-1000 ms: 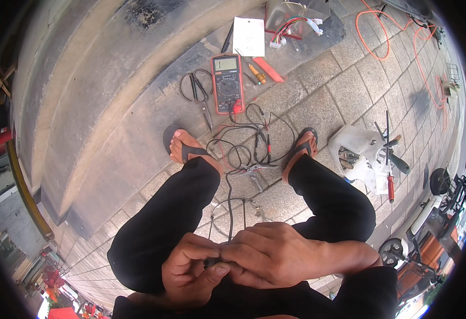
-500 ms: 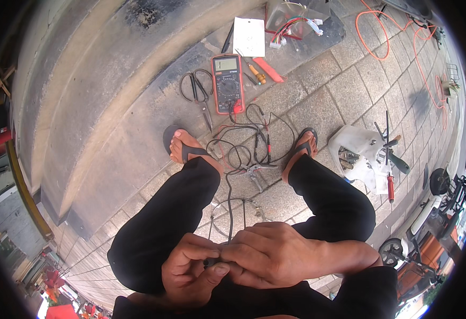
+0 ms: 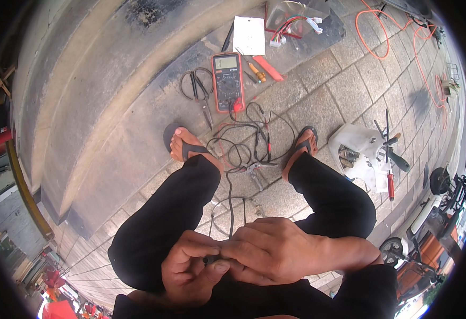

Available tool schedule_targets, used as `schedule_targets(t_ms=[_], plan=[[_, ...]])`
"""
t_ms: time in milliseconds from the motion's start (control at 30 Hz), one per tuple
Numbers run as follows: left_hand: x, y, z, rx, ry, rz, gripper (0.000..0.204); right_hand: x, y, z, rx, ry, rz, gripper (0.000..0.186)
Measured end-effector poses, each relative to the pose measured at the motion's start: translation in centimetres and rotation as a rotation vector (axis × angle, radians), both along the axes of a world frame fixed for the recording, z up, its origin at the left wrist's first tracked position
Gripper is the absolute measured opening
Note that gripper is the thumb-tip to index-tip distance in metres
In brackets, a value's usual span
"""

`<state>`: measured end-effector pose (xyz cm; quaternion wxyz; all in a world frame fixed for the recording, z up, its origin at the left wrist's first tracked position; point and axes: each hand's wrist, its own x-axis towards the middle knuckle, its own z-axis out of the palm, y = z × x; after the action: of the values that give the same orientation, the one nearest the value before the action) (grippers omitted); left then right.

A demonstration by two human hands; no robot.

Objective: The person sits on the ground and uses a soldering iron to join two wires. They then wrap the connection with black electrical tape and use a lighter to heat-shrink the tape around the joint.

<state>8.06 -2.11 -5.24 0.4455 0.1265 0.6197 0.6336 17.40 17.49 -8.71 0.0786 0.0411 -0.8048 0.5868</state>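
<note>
Almost nothing has changed this past second: the left hand [image 3: 190,266] still pinches a small black piece [image 3: 208,260], and the right hand [image 3: 275,252] stays curled beside it, its grip hidden from me. The piece sits between both hands, so the finger work seems no further along.

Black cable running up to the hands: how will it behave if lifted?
Probably floppy with some spring: the black cable bends in smooth curves. Likely light, being thin next to the multimeter. It may snag or drag other things along, since it runs into a jumble of loops around the test leads.
</note>
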Motion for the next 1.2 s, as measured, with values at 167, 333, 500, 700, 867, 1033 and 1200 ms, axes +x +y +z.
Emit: schedule_targets(t_ms=[167,333,500,700,867,1033,1200], plan=[[0.7,-0.2,-0.2,0.053,0.019,0.038,0.025,0.0,0.4,0.4,0.018,0.075,-0.014,0.029],[1.1,-0.2,0.4,0.123,0.045,-0.038,0.022,1.5,0.2,1.2,0.024,0.115,-0.038,0.020],[2.0,0.3,-0.3,0.239,-0.055,0.038,0.013,2.7,1.1,1.4,-0.180,0.001,-0.029,0.014],[1.1,0.1,0.1,0.227,-0.123,0.096,0.016,3.8,3.4,2.7,-0.267,-0.140,-0.491,0.031],[1.4,-0.5,1.8,0.161,-0.125,0.117,0.023,3.8,3.2,0.7,-0.284,-0.025,-0.402,0.032],[3.7,-0.7,3.5,0.200,-0.071,0.118,0.025,4.6,-0.3,0.6,-0.340,0.008,-0.102,0.026],[5.2,-1.1,4.9,0.233,-0.035,0.127,0.024,5.7,-1.8,1.7,-0.468,0.001,0.072,0.020]])
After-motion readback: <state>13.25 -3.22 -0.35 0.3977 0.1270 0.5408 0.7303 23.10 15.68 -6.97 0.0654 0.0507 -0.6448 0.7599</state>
